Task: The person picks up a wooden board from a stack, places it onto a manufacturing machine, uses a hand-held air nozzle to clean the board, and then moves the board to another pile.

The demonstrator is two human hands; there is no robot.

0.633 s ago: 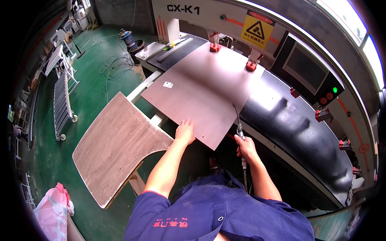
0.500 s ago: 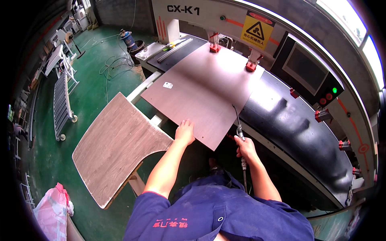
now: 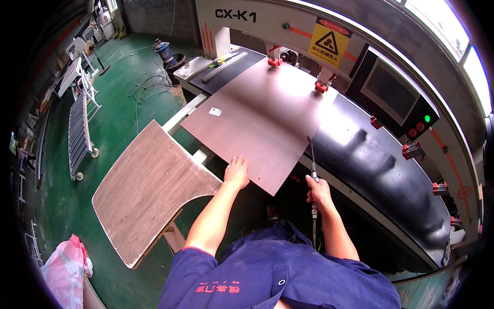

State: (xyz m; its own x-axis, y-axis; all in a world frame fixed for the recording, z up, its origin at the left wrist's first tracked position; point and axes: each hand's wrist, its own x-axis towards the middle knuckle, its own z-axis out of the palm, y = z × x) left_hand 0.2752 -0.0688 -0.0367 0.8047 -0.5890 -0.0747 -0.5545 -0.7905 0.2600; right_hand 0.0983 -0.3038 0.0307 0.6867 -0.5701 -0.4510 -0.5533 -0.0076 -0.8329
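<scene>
A large brownish, smooth flat panel (image 3: 257,123) with a small white label (image 3: 215,112) lies on the machine bed. My left hand (image 3: 237,172) rests on the panel's near left edge, fingers laid flat on its top and holding nothing. In my right hand (image 3: 319,191), closed around its handle, is an air blow gun (image 3: 314,167) with a long thin nozzle. Its bent tip points away from me, by the panel's right edge. A hose (image 3: 314,226) runs down from the gun toward my body.
A machine beam (image 3: 288,23) with red-footed clamps (image 3: 322,86) and a control screen (image 3: 389,88) spans the far side. Black bed surface (image 3: 381,149) extends right. At left stands a wood-grain board (image 3: 154,185) on a support, beyond it a wheeled roller stand (image 3: 81,131).
The blow gun and my right hand have shifted slightly right, taking the nozzle tip from over the panel to its right edge. My left hand stays on the panel.
</scene>
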